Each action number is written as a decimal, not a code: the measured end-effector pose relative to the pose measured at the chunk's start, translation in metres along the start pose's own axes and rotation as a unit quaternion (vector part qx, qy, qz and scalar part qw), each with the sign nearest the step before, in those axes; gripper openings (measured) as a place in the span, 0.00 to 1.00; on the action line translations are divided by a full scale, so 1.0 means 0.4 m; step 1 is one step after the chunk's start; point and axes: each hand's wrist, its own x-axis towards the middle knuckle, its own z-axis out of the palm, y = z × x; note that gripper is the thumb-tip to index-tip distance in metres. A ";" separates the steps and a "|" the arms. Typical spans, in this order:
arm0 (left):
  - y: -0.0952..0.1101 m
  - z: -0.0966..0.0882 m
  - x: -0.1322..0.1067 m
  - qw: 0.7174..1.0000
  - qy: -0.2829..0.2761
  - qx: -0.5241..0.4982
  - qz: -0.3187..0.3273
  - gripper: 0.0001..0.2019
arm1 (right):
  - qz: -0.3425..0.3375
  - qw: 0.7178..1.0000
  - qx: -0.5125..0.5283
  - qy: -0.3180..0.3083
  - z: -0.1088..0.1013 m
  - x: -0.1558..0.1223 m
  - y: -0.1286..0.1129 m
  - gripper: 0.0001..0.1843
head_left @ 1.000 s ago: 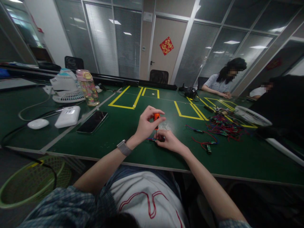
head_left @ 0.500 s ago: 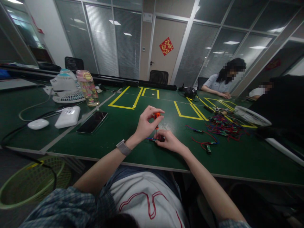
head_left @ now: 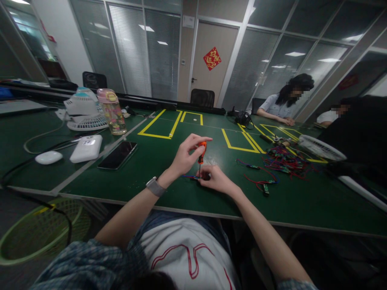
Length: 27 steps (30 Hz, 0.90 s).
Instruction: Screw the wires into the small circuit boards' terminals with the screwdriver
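My left hand point(head_left: 187, 155) is closed on the orange-and-black handle of a screwdriver point(head_left: 202, 153), thumb and fingers around its upper part. The screwdriver stands nearly upright, its thin shaft running down to a small circuit board point(head_left: 196, 177) with wires trailing left. Fingers of my right hand point(head_left: 216, 178) pinch that board at its right end and steady it on the green table point(head_left: 169, 193). Exactly where the tip meets the board is too small to make out. To the right lie a few loose wired boards point(head_left: 265, 188), apart from my hands.
A tangled heap of wired boards point(head_left: 286, 159) lies at right, near a white fan point(head_left: 322, 147). At left are a phone point(head_left: 117, 155), a white power bank point(head_left: 86, 148), a white mouse-shaped object point(head_left: 48, 158) and a bottle point(head_left: 111, 112). A co-worker point(head_left: 281, 102) sits across the table.
The screwdriver's handle has tilted slightly to the right, and more of it shows. My left hand has shifted a little around the handle; my right hand stays in place.
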 end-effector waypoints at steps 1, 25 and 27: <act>0.002 -0.004 0.003 1.000 -0.006 0.002 -0.001 0.14 | 0.000 1.000 -0.001 0.000 0.000 -0.001 -0.001 0.07; 0.016 -0.011 0.013 1.000 -0.027 -0.008 -0.013 0.13 | -0.007 1.000 -0.023 -0.001 -0.009 -0.003 -0.011 0.08; 0.012 -0.007 0.012 0.999 -0.020 -0.017 -0.019 0.11 | -0.004 1.000 -0.017 -0.002 -0.008 -0.004 -0.010 0.08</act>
